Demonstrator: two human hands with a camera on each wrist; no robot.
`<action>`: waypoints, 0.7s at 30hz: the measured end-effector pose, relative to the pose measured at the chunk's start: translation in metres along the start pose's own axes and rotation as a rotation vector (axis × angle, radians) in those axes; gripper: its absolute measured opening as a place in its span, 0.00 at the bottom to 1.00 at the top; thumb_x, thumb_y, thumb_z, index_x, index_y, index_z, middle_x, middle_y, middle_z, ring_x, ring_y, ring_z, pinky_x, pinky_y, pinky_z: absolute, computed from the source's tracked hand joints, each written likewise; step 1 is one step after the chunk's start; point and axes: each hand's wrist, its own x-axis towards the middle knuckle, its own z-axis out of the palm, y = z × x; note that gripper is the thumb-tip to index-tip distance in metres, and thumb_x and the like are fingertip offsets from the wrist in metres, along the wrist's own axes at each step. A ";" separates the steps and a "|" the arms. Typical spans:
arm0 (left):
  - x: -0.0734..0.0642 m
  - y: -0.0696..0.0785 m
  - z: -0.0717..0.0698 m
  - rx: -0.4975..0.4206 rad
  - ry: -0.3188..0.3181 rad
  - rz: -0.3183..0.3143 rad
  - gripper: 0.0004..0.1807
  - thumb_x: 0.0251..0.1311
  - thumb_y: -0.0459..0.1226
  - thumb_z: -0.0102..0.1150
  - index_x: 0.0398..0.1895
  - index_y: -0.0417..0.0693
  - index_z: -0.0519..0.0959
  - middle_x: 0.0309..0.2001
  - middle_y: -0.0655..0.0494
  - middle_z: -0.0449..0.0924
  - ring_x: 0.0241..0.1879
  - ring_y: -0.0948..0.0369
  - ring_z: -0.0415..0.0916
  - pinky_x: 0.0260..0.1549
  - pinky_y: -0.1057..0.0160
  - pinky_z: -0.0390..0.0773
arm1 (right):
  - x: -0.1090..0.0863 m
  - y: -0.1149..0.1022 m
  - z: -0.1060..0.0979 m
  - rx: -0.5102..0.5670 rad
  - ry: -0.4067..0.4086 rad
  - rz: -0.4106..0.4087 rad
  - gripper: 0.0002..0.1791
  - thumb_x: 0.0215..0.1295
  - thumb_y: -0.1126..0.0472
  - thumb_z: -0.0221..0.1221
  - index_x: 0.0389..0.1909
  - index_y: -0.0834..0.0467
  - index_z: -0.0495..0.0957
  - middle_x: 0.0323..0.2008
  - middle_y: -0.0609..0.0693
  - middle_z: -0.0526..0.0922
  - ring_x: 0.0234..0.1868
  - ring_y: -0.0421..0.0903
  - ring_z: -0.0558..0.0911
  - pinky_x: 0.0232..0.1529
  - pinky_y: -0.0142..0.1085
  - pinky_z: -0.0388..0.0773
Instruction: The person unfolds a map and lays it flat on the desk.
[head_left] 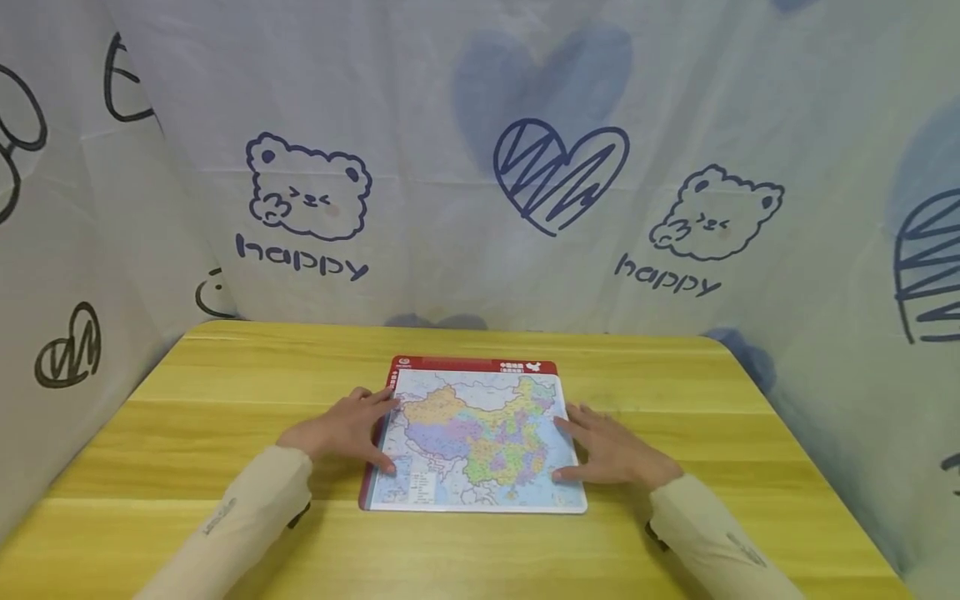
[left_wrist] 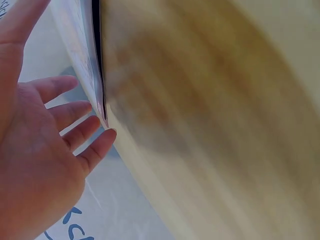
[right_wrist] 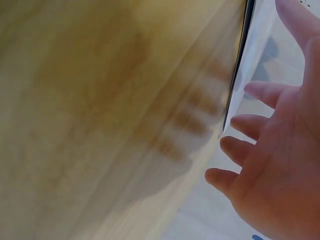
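Note:
A flat rectangular map board [head_left: 480, 433] with rounded corners lies on the table, printed with a multicoloured map of China under a red top band. At its left edge is my left hand [head_left: 347, 429], fingers spread, thumb over the lower left part of the map. My right hand [head_left: 613, 448] lies at the opposite edge, its thumb and forefinger reaching over the blue printed sea. In the left wrist view the fingers [left_wrist: 75, 112] are loosely extended beside the board's thin dark edge [left_wrist: 98, 55]. The right wrist view has similarly relaxed fingers [right_wrist: 250, 127] along the other edge.
The yellow wood-grain table [head_left: 225, 383] extends around the board on all sides. Behind it hangs a pale cloth [head_left: 435, 250] with drawn bears, hearts and the word "happy". Cloth also hangs along the left and right sides.

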 end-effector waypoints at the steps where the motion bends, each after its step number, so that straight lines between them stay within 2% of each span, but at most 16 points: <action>1: 0.001 -0.001 -0.001 0.005 -0.008 -0.003 0.58 0.37 0.61 0.73 0.70 0.39 0.63 0.72 0.39 0.53 0.63 0.41 0.56 0.57 0.39 0.67 | 0.001 0.000 0.000 -0.001 -0.007 0.004 0.52 0.55 0.31 0.60 0.72 0.60 0.59 0.73 0.62 0.51 0.73 0.63 0.48 0.68 0.59 0.48; 4: 0.003 -0.004 -0.002 0.011 -0.022 -0.008 0.59 0.37 0.61 0.74 0.70 0.39 0.63 0.72 0.38 0.53 0.64 0.41 0.55 0.58 0.40 0.65 | 0.002 -0.001 0.001 0.002 -0.014 0.001 0.52 0.55 0.31 0.60 0.72 0.60 0.59 0.73 0.63 0.51 0.73 0.63 0.48 0.68 0.60 0.47; 11: 0.007 -0.005 -0.001 0.032 -0.065 -0.028 0.58 0.37 0.60 0.74 0.70 0.40 0.64 0.73 0.41 0.53 0.59 0.46 0.58 0.54 0.46 0.69 | 0.007 0.001 0.002 0.018 -0.021 0.004 0.53 0.54 0.30 0.60 0.73 0.59 0.58 0.74 0.62 0.49 0.74 0.61 0.47 0.69 0.57 0.49; 21: 0.006 -0.004 0.000 0.020 -0.067 -0.038 0.57 0.37 0.60 0.74 0.70 0.41 0.65 0.73 0.42 0.53 0.58 0.47 0.59 0.54 0.46 0.70 | 0.013 0.002 0.000 0.028 -0.039 0.017 0.53 0.53 0.32 0.63 0.72 0.59 0.59 0.74 0.62 0.49 0.73 0.61 0.49 0.69 0.56 0.52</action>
